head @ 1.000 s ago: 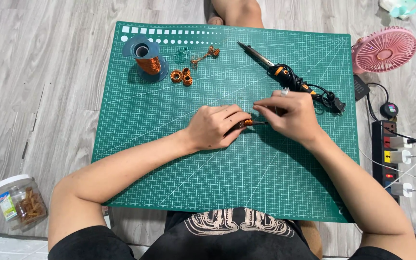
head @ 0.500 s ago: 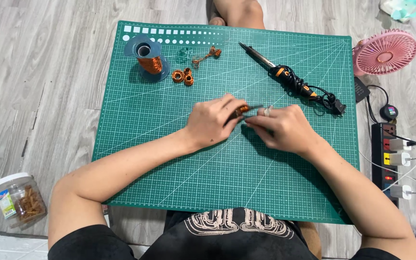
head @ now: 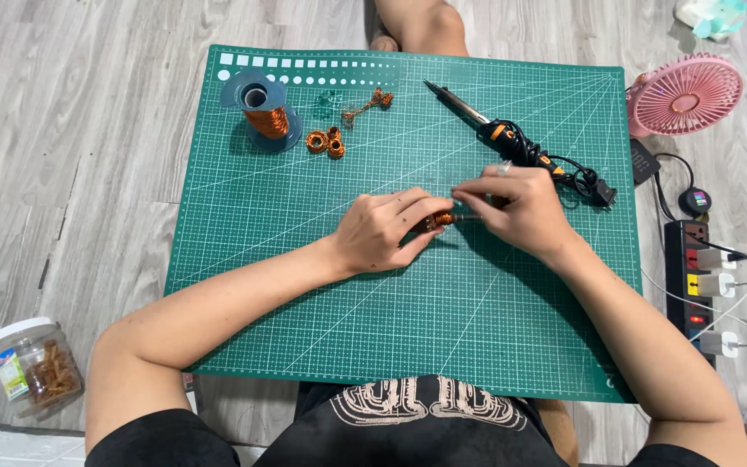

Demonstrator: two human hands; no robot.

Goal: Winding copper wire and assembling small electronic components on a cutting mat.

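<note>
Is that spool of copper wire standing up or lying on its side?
Upright: the spool stands on one flange on the green cutting mat, with its top flange and centre hole facing the camera.

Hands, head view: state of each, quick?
Left hand: closed on a small copper wire coil.
Right hand: pinching the wire end at that coil.

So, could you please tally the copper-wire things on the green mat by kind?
Spool of copper wire: 1
Loose wound coils: 2
Twisted wire piece: 1
Small coil held between left hand and right hand: 1
Total: 5
</note>
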